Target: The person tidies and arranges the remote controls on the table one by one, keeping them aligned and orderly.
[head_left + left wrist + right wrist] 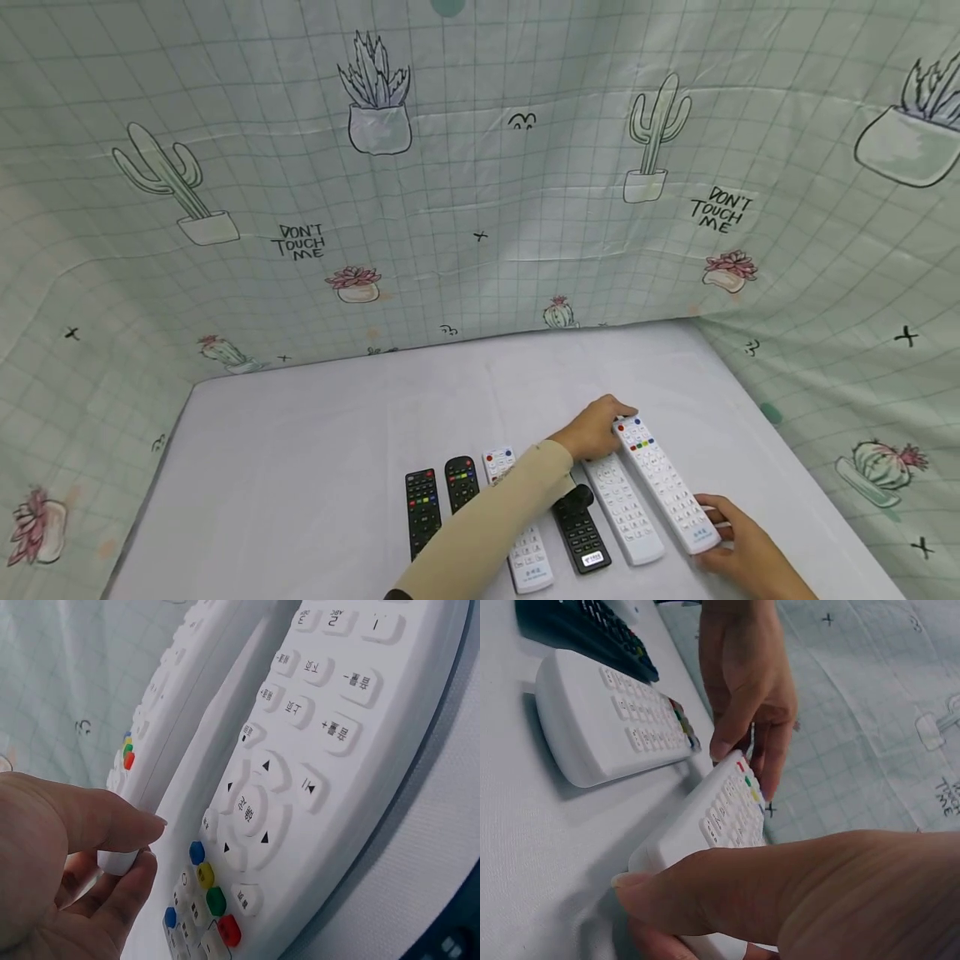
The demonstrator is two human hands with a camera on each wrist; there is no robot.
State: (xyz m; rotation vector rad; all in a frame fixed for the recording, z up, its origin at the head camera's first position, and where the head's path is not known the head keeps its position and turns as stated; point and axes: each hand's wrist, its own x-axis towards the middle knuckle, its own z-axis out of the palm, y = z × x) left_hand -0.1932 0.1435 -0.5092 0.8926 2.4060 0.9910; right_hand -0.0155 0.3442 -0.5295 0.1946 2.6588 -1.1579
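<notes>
A white remote control (666, 485) with coloured buttons slants at the right end of a row of remotes. My left hand (591, 430) pinches its far end between thumb and fingers; the left wrist view shows this hand (82, 862) at the tip of the remote (161, 761). At the near end, my right hand (742, 542) grips the same remote. In the right wrist view the right thumb (697, 889) lies along one edge of the remote (724, 814), which looks tilted off the table. Just left lies a second white remote (622, 510), untouched by the fingers.
Further left lie a black remote (581, 533), another white remote (529, 560) partly behind my left sleeve (487, 525), and two more black remotes (461, 479), (422, 508) at the row's left end. A patterned cloth (480, 183) hangs around the white table (300, 467).
</notes>
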